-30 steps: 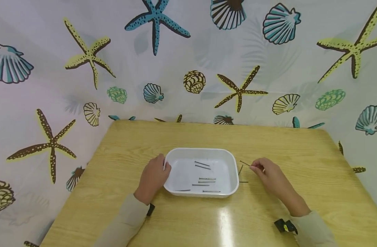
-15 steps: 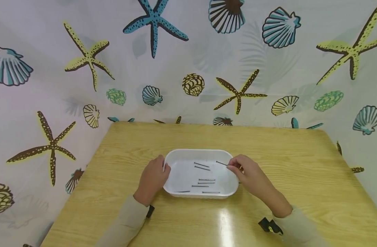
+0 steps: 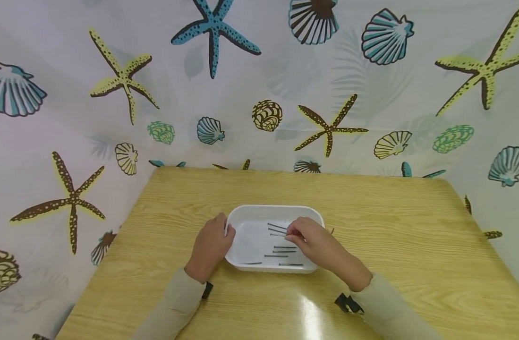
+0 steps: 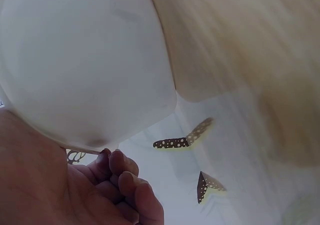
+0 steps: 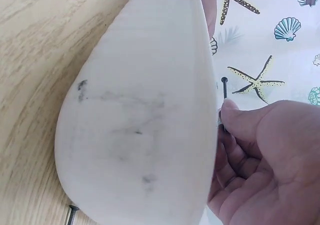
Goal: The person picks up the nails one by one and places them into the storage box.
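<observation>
In the head view a white plastic tray (image 3: 250, 241) sits on the table with several nails (image 3: 280, 251) lying in it. My left hand (image 3: 210, 245) grips its left rim, thumb on the inner side and fingers outside. Over the tray's right half, my right hand (image 3: 316, 243) pinches a nail (image 3: 277, 234) between thumb and fingertips, its head pointing left. The right wrist view shows this held nail (image 5: 224, 87) sticking out past the thumb, beyond the tray's side wall (image 5: 140, 110). Whether it touches the tray floor I cannot tell.
A loose nail (image 3: 332, 231) lies on the wooden table (image 3: 382, 203) just right of the tray, partly hidden by my right hand. A curtain (image 3: 242, 94) printed with starfish and shells stands behind and beside the table.
My right hand has carried the pinched nail leftward from the table right of the tray, across its rim, to beside the upper nails. The left hand and tray have stayed put.
</observation>
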`<state>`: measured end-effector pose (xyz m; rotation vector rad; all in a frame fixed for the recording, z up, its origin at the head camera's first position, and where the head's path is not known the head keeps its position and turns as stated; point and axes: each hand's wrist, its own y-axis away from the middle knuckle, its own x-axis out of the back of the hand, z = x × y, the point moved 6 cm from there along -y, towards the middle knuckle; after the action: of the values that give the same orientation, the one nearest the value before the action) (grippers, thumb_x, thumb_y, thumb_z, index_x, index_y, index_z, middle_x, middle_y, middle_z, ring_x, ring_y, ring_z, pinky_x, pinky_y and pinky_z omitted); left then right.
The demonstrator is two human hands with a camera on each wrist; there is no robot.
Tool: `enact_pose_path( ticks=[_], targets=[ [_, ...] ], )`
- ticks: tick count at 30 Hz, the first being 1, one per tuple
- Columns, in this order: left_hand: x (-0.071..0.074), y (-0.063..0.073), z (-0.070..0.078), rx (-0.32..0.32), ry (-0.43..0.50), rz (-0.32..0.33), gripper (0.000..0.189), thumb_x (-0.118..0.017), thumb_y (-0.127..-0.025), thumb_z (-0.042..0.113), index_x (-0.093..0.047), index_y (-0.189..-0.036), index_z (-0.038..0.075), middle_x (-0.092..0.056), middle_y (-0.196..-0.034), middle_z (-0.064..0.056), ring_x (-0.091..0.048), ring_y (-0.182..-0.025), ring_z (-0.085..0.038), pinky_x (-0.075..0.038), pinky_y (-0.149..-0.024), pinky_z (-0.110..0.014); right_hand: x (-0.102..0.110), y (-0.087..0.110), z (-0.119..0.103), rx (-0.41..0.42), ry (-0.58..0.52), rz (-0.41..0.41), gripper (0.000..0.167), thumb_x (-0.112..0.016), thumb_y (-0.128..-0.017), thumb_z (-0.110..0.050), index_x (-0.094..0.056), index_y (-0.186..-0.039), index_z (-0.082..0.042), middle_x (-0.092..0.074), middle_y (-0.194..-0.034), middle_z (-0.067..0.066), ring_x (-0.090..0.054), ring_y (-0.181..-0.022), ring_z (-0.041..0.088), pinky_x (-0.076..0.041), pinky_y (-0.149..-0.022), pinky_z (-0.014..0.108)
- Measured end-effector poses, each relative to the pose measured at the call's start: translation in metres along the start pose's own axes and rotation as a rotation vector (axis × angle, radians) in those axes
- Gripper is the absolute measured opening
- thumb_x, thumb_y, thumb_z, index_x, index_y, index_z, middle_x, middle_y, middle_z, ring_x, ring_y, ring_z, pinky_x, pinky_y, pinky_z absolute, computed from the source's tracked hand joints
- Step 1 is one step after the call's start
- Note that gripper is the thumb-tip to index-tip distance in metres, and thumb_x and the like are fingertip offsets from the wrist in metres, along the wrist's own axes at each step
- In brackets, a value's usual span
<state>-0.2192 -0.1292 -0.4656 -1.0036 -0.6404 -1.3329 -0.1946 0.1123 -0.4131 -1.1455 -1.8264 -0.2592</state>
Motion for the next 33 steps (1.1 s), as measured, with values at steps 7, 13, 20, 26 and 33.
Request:
enact_pose_path(
  ticks=[7, 13, 20, 26, 33],
  targets=[
    [0.001, 0.0, 0.002, -0.011, -0.003, 0.011, 0.019, -0.051, -0.089, 0.021, -0.044, -0.075, 0.011, -0.043, -0.062, -0.002, -0.041, -0.053, -0.015, -0.034, -0.045, -0.028, -0.015, -0.007, 0.005, -0.034, 0.039, -0.064, 0.005, -0.065, -0.087, -0.014, -0.06, -0.084, -0.015, -0.052, -0.078, -0.011, -0.046, -0.074, 0.008, -0.043, -0.067, 0.025],
    [0.003, -0.001, 0.002, -0.007, -0.006, 0.007, 0.019, -0.05, -0.089, 0.021, -0.044, -0.075, 0.011, -0.043, -0.062, -0.002, -0.041, -0.053, -0.015, -0.034, -0.046, -0.028, -0.026, -0.013, 0.006, -0.021, 0.088, -0.094, 0.008, -0.066, -0.086, -0.016, -0.059, -0.082, -0.016, -0.05, -0.076, -0.011, -0.046, -0.071, 0.006, -0.042, -0.067, 0.025],
    [0.003, -0.001, 0.002, -0.003, -0.014, 0.005, 0.019, -0.05, -0.089, 0.021, -0.043, -0.075, 0.012, -0.042, -0.062, -0.002, -0.04, -0.054, -0.016, -0.033, -0.046, -0.028, -0.038, -0.018, 0.008, -0.043, 0.095, -0.16, 0.009, -0.065, -0.087, -0.014, -0.059, -0.079, -0.013, -0.05, -0.074, -0.009, -0.046, -0.069, 0.008, -0.042, -0.067, 0.028],
    [0.001, 0.0, 0.0, 0.006, -0.017, -0.002, 0.018, -0.05, -0.089, 0.022, -0.044, -0.076, 0.012, -0.043, -0.063, -0.002, -0.041, -0.054, -0.016, -0.034, -0.046, -0.028, -0.051, -0.02, 0.015, -0.101, 0.11, -0.21, 0.008, -0.064, -0.087, -0.016, -0.06, -0.081, -0.014, -0.052, -0.076, -0.008, -0.048, -0.072, 0.008, -0.043, -0.069, 0.029],
    [0.001, 0.0, 0.001, 0.011, -0.015, -0.013, 0.018, -0.05, -0.089, 0.022, -0.044, -0.076, 0.011, -0.043, -0.063, -0.002, -0.041, -0.054, -0.016, -0.034, -0.046, -0.028, -0.061, -0.022, 0.017, -0.077, 0.106, -0.21, 0.008, -0.065, -0.086, -0.016, -0.06, -0.081, -0.014, -0.055, -0.078, -0.007, -0.051, -0.074, 0.008, -0.044, -0.072, 0.03]
  ],
)
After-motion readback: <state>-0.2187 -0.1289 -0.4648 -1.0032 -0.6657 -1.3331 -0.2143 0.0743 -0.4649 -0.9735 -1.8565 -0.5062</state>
